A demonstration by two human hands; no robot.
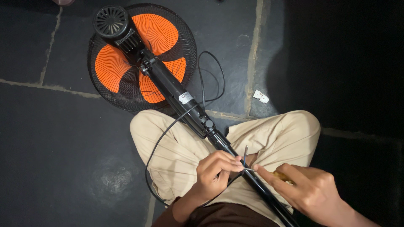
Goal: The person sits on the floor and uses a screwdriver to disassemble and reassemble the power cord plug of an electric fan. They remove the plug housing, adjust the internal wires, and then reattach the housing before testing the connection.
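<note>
A pedestal fan (143,56) with orange blades and a black wire cage lies face down on the dark stone floor. Its black pole (261,187) runs across my lap between my legs in beige trousers. My left hand (214,172) pinches the end of the fan's black cable (168,130), with two bare wire ends sticking up at the fingertips. My right hand (311,189) grips a yellow-handled screwdriver (283,176), its thin metal tip touching the wire ends beside my left fingers.
Two small white plastic pieces (261,96) lie on the floor to the right of the fan, near a pale joint between the stone slabs. The cable loops over the floor and my left knee. The right side lies in deep shadow.
</note>
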